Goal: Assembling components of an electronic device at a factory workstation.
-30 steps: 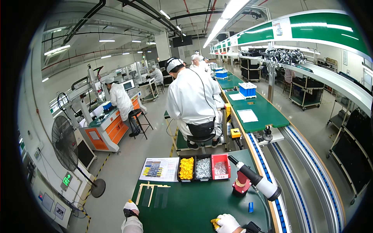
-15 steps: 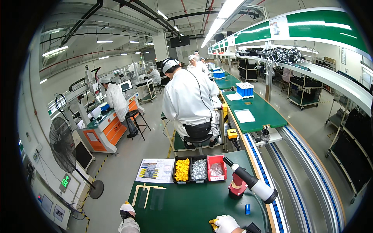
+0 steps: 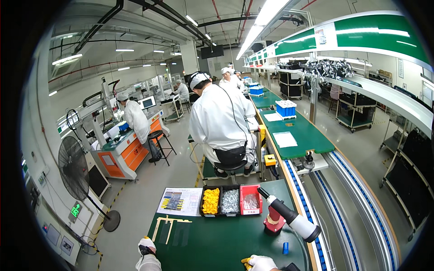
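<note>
My left hand [image 3: 147, 248], in a white glove with a bit of yellow at the fingertips, rests at the left edge of the green table [image 3: 212, 239]. Its fingers are mostly hidden. At the near edge, my right hand [image 3: 262, 263] wears a white glove, with yellow at its curled fingertips. Whatever lies between those fingers is too small to make out. A small blue cylinder [image 3: 285, 248] stands on the table just beyond my right hand. Past it, a black-and-white cylindrical tool [image 3: 294, 219] leans on a red stand [image 3: 274, 223].
Beyond my hands stand a bin of yellow parts [image 3: 211, 201], a bin of metal parts [image 3: 230, 202] and a red bin [image 3: 250, 200]. A printed sheet [image 3: 180, 201] and tape strips [image 3: 169, 226] lie left. A seated co-worker [image 3: 221, 119] is ahead; conveyor rails [image 3: 348, 207] run right.
The view has shifted slightly, so the table items appear a little higher or further left. My right hand appears slightly lower and further left; my left hand stays at the table edge.
</note>
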`<state>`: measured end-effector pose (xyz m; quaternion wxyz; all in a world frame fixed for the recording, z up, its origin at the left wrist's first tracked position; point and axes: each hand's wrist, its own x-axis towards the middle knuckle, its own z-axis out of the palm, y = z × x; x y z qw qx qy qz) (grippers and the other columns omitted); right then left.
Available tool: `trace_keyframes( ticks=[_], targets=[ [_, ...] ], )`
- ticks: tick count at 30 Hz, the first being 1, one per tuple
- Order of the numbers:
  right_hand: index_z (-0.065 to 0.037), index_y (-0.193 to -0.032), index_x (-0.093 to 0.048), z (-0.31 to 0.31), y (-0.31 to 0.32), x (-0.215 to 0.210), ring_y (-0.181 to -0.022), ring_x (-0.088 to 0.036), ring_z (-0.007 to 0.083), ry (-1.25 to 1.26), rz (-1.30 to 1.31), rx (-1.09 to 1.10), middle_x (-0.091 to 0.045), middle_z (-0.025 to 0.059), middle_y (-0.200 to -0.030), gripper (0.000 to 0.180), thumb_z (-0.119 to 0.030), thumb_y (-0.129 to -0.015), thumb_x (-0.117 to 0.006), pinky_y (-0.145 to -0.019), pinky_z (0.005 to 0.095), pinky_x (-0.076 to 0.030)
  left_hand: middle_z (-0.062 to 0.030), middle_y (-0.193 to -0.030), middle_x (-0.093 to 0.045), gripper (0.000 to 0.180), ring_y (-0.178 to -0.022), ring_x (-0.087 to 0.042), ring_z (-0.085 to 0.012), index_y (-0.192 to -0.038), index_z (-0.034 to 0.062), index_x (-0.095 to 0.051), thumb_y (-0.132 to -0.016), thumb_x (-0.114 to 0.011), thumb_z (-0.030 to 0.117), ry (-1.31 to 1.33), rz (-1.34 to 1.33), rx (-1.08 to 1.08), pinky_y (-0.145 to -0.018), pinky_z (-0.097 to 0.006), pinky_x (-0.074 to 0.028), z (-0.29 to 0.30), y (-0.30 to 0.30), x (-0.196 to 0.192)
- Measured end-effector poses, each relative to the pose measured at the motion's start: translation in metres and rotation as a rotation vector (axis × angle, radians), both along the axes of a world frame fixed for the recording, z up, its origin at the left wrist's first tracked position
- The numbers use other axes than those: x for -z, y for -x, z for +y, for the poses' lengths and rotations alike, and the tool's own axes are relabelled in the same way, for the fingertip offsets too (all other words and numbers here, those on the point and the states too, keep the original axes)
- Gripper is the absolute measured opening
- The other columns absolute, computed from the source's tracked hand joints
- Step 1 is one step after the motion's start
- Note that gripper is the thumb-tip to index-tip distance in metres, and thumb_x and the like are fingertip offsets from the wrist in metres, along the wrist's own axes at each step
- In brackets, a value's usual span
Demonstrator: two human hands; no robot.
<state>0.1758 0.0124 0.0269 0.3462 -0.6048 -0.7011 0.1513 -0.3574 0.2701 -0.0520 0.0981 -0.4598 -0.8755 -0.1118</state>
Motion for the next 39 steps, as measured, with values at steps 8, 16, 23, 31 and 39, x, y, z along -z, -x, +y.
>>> trace_keyframes(
  ticks=[8, 16, 23, 31, 39],
  targets=[
    [-0.011, -0.096, -0.079, -0.006, 0.003, 0.002, -0.078, -0.068, 0.0373, -0.161, 0.000, 0.079, -0.069, 0.0135, -0.083, 0.012, -0.016, -0.089, -0.070, -0.071, 0.0496, -0.056, -0.0230, -0.090, -0.078, 0.046, -0.090, -0.078, -0.0419, -0.092, 0.0019, -0.079, -0.105, -0.053, 0.037, 0.020, 0.014, 0.033, -0.077, -0.051, -0.061, 0.003, 0.003, 0.000],
    [-0.009, -0.099, -0.079, -0.007, -0.003, -0.002, -0.082, -0.069, 0.0385, -0.122, 0.031, 0.034, -0.070, 0.0153, -0.086, 0.016, -0.017, -0.089, -0.070, -0.074, 0.0505, -0.056, -0.0168, -0.111, -0.078, 0.029, -0.103, -0.076, -0.0373, -0.114, 0.0061, -0.075, -0.104, -0.056, 0.025, 0.250, 0.124, 0.051, -0.085, -0.046, -0.061, 0.000, 0.016, -0.012],
    [-0.008, -0.103, -0.079, -0.014, -0.008, -0.006, -0.086, -0.070, 0.0381, -0.034, -0.013, 0.002, -0.072, 0.0168, -0.091, 0.021, -0.020, -0.090, -0.068, -0.076, 0.0506, -0.057, -0.0237, -0.132, -0.073, 0.042, -0.125, -0.069, -0.0419, -0.134, 0.0029, -0.069, -0.106, -0.049, 0.028, 0.468, 0.013, 0.158, -0.102, -0.052, -0.058, -0.022, -0.048, -0.083],
    [-0.010, -0.099, -0.082, -0.001, -0.019, 0.000, -0.082, -0.071, 0.0369, -0.082, -0.035, -0.072, -0.073, 0.0143, -0.085, 0.019, -0.016, -0.091, -0.066, -0.074, 0.0500, -0.057, -0.0253, -0.126, -0.074, 0.039, -0.121, -0.071, -0.0420, -0.124, 0.0046, -0.075, -0.105, -0.048, 0.025, 0.424, 0.109, 0.172, -0.100, -0.051, -0.059, -0.002, -0.023, -0.043],
    [-0.009, -0.086, -0.076, -0.004, -0.012, -0.003, -0.074, -0.067, 0.0371, -0.183, -0.078, 0.026, -0.068, 0.0152, -0.078, 0.014, -0.016, -0.092, -0.066, -0.069, 0.0507, -0.054, -0.0209, -0.104, -0.078, 0.033, -0.102, -0.076, -0.0383, -0.105, 0.0048, -0.079, -0.103, -0.056, 0.029, 0.234, 0.156, 0.136, -0.085, -0.048, -0.061, -0.001, -0.007, -0.017]
  ],
)
